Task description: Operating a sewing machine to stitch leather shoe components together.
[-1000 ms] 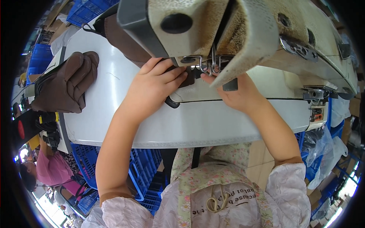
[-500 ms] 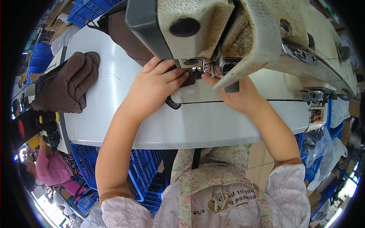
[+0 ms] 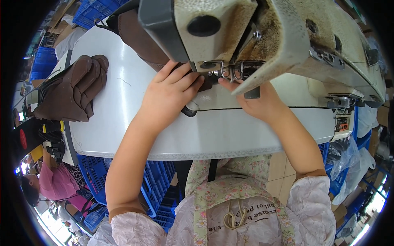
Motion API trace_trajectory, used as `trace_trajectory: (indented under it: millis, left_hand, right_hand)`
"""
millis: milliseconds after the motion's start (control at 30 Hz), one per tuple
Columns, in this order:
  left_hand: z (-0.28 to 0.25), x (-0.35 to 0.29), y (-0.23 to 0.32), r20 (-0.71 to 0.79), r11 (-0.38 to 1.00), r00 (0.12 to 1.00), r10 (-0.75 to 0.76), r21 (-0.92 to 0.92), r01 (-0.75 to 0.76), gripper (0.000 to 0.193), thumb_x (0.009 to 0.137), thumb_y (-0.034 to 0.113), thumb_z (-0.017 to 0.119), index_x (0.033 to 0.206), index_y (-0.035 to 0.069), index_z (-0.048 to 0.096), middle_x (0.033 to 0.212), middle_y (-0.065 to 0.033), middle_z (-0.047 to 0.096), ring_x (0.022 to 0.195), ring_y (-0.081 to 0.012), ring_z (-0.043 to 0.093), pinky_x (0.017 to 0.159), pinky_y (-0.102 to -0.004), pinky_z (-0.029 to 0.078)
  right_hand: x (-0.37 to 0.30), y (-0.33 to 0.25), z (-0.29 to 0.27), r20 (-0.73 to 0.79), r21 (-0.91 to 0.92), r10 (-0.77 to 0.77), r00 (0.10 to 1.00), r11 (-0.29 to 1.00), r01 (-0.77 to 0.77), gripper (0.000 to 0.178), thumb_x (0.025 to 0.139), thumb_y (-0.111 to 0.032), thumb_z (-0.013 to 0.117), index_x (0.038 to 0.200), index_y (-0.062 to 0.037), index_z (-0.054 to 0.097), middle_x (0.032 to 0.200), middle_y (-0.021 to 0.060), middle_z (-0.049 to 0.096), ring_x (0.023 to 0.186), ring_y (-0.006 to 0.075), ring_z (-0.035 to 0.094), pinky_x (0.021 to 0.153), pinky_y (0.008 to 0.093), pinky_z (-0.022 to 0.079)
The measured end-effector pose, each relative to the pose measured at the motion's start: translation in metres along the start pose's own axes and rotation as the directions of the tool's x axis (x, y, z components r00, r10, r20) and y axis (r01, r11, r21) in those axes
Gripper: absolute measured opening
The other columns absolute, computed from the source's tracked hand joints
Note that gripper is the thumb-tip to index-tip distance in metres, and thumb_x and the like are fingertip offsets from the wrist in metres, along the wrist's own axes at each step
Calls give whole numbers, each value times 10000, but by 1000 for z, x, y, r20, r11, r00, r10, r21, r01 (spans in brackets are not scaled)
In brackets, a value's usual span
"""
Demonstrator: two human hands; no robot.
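Observation:
A brown leather-like piece (image 3: pixel 137 35) reaches from the far left of the table to under the sewing machine's head (image 3: pixel 230 24). My left hand (image 3: pixel 170 96) presses it down just left of the metal presser foot (image 3: pixel 213 74), the fingers slightly apart and their tips on the brown material. Reaching in from the other side, my right hand (image 3: pixel 262 104) has one fingertip beside the needle area. Its other fingers are hidden behind the machine's pale guard (image 3: pixel 262 76). The needle itself cannot be made out.
Several brown pieces (image 3: pixel 61 96) lie stacked at the table's left. The white table's front edge (image 3: pixel 213 156) carries a ruler strip. Blue crates (image 3: pixel 158 180) stand below it. At the far left, a person in pink (image 3: pixel 59 182) sits nearby. Plastic bags (image 3: pixel 349 164) hang at the right.
My left hand has shifted slightly right, along with the brown piece's edge. A shiny metal lever now shows in the slot of the machine head. My right hand stays nearly in place.

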State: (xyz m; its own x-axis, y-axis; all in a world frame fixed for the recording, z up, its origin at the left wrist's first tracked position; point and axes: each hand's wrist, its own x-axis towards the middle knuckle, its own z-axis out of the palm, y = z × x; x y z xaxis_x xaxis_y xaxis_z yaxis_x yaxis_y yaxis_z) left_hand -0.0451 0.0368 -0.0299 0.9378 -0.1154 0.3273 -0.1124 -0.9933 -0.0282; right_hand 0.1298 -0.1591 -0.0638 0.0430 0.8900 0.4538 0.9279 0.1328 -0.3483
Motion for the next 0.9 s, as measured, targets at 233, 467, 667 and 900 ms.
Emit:
trace_trajectory:
  millis: [233,467,667,900]
  left_hand:
    - [5,-2,-6,-10,998,998,57,-36,-58,285,776,118,620,1048,93,704,1113,-23,701,1174,-203,593,1102,-407,407]
    - [0,3,-2,-22,998,999,48,-33,-49,268,757,107,644,1013,82,718,1074,-15,702,1131,-197,598,1077,-385,432]
    - [6,7,5,-95,999,995,-18,-33,15,201,770,100,670,957,77,739,1046,-4,701,1115,-194,597,1052,-367,447]
    - [5,7,5,-61,1000,998,2,-4,-3,210,765,100,679,963,72,745,1033,-5,699,1116,-191,588,1042,-365,446]
  right_hand:
    - [1,-1,1,-21,12,17,1000,1000,-17,254,714,-65,640,947,-98,736,1069,-9,662,1001,207,586,859,328,505]
    - [2,-3,-1,-38,15,37,999,999,-36,267,721,-42,630,968,-95,717,1079,-10,660,1001,207,596,854,337,511]
    - [3,-4,-2,-44,87,87,995,993,-83,336,703,13,617,1017,-83,686,1081,7,653,1006,242,599,875,366,512]
    - [4,-3,-2,-39,130,108,993,986,-102,389,707,32,603,1068,-96,673,1069,21,649,1005,256,595,876,374,511]
